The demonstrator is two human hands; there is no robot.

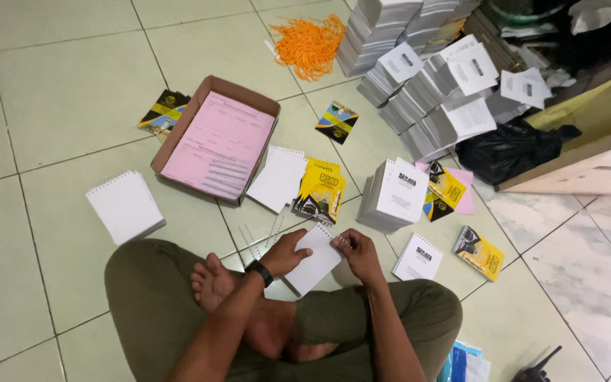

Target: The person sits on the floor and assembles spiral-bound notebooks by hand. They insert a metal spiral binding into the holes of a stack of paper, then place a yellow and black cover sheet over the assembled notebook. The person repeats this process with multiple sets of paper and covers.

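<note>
- Left hand (286, 253) palm down on the white notepad (312, 258), fingers closed over its left edge, black watch (259, 272) on the wrist, forearm coming up from the lower left.
- Right hand (359, 253) at the notepad's upper right edge, fingers pinched together on the spiral binding there, forearm coming up from below.
- Notepad held just above the crossed legs, tilted, below and right of the cardboard box (210, 138); plain white paper, rectangular.
- Box open, brown, shallow, with a pink printed sheet (217, 145) lying flat inside.
- Just right of the box: 1 white spiral pad (277, 178), then 1 stack of yellow-and-black covers (319, 189).
- Left of the box and lower: 1 blank white spiral pad (124, 206) on the pale green tiled floor (58, 92).
- Further right of the box: 1 stack of finished pads (392, 194), 1 single pad (419, 256), 1 yellow booklet (478, 252).
- Above and right of the box: 1 tangle of orange cords (309, 44), tall piles of white paper (426, 78), 1 black plastic bag (507, 150).
</note>
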